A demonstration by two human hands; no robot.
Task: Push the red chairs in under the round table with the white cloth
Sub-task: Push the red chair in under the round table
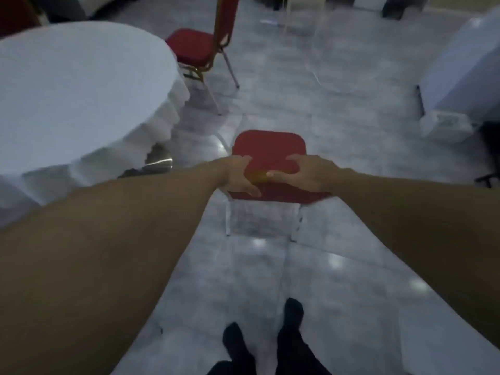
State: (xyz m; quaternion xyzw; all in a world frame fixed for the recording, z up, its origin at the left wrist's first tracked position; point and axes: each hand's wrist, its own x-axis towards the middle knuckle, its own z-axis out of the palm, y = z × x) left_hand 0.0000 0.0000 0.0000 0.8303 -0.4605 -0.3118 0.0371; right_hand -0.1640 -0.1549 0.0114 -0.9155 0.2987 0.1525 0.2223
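A red chair [267, 147] stands on the floor straight ahead of me, seen from behind and above, its seat pointing away. My left hand [238, 175] and my right hand [308, 171] both grip the top of its backrest. The round table with the white cloth [67, 90] fills the left side, about a chair's width from this chair. A second red chair [193, 46] with a gold frame stands at the table's far edge, its seat partly under the cloth's hem.
Grey glossy floor tiles stretch ahead and to the right. A white-draped object [465, 63] stands at the right edge with a dark stand beside it. My feet in dark shoes [270, 336] are at the bottom. Dim furniture lines the far wall.
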